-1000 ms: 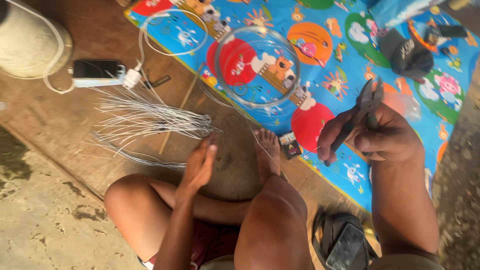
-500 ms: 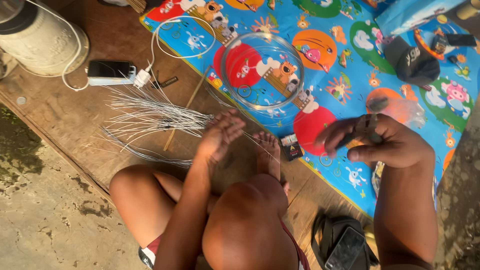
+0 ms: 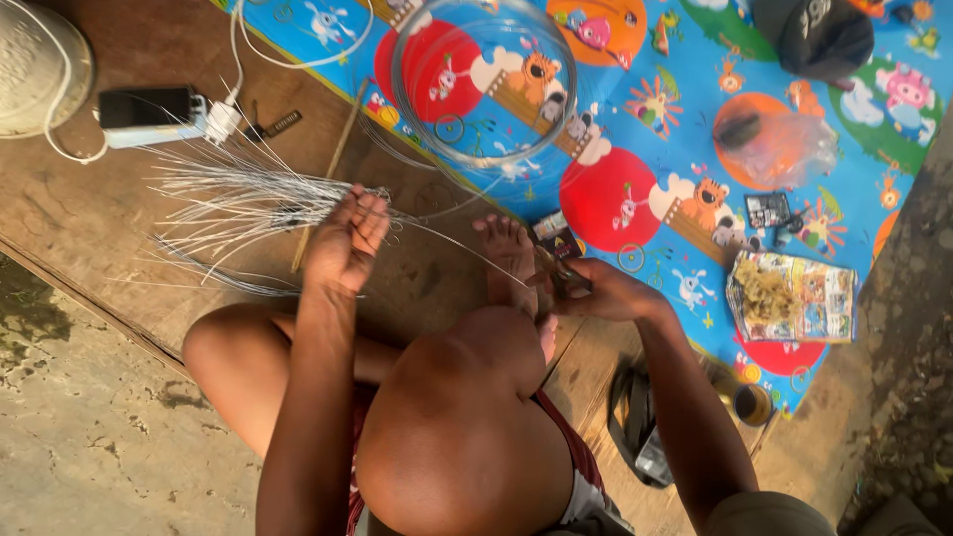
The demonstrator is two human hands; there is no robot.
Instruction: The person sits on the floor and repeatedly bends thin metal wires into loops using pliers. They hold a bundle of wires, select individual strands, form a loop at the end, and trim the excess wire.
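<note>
I sit on a wooden floor with my knees bent. My left hand is closed on one end of a thin silver wire, right at a fanned bundle of cut silver wires lying on the boards. The wire runs across to my right hand, which grips dark pliers beside my bare foot. A round coil of silver wire lies beyond, partly on the colourful mat.
A phone on a white charger block with a white cable and a pale round pot lie at the far left. On the mat are a black cap, a plastic bag, and a printed packet. A dark sandal lies by my right arm.
My left hand reached forward to the wire bundle and closed on a wire. My right hand came down and left with the pliers to beside my foot.
</note>
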